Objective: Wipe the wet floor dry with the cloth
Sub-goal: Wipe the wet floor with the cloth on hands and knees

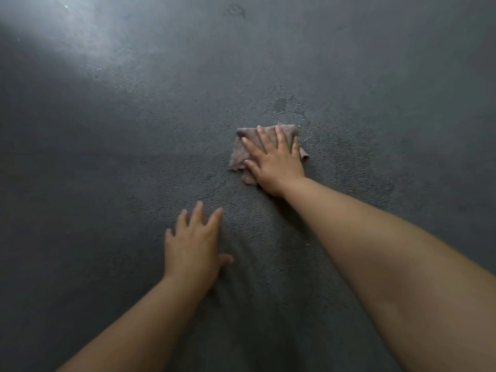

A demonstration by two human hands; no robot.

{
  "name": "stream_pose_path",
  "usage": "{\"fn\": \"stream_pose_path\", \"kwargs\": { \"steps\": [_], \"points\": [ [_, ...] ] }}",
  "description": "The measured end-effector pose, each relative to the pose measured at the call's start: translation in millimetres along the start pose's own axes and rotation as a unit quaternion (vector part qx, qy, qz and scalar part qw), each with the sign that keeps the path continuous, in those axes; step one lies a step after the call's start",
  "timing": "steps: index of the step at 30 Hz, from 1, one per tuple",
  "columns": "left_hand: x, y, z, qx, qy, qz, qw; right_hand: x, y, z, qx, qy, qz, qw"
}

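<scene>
The floor (134,146) is dark grey and rough-grained, filling the whole view; a pale patch of light falls across its far left corner. Glints of water (288,111) lie just beyond the cloth (241,154), and a faint dark ring mark (235,10) shows far ahead. The cloth is a small, crumpled, pinkish-grey rag lying flat on the floor right of centre, its long axis running from near left to far right, one corner poking out to the right. The right hand (273,159) presses on it, fingers straight and spread, grip wide. The left hand (192,245) rests flat on bare floor nearer the person, fingers spread, holding nothing.
</scene>
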State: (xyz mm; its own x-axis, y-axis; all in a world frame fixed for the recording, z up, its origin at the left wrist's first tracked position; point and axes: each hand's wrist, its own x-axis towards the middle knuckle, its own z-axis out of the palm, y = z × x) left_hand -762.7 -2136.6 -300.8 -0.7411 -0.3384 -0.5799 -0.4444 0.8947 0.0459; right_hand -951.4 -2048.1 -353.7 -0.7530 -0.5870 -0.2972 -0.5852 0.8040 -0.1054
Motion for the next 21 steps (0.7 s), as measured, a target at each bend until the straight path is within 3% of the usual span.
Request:
{"fn": "stream_pose_path", "kwargs": {
  "steps": [5, 9, 11, 13, 15, 18, 21],
  "points": [
    [35, -16, -24, -0.07, -0.087, -0.055, 0.992, 26, 37, -10, 0.03, -0.007, 0.129, 0.991],
    [40, -19, -18, -0.069, -0.089, -0.045, 0.993, 52, 57, -27, 0.082, -0.025, 0.263, 0.961],
    [41, -20, -17, -0.065, -0.096, -0.047, 0.992, 63, 51, -34, 0.111, -0.033, 0.281, 0.953],
    [43, -20, -17, -0.067, -0.097, -0.049, 0.992, 72, 34, -41, 0.099, -0.042, 0.216, 0.97],
    [44, -19, -17, -0.064, -0.1, -0.049, 0.992, 80, 6, -44, 0.066, -0.064, 0.09, 0.992],
    [45, -20, -16, -0.059, -0.096, -0.053, 0.992, 78, -47, -34, 0.011, -0.071, -0.061, 0.996],
    [46, -21, -14, -0.064, -0.088, -0.052, 0.993, 62, -68, -18, -0.009, -0.04, -0.091, 0.995]
  ]
}}
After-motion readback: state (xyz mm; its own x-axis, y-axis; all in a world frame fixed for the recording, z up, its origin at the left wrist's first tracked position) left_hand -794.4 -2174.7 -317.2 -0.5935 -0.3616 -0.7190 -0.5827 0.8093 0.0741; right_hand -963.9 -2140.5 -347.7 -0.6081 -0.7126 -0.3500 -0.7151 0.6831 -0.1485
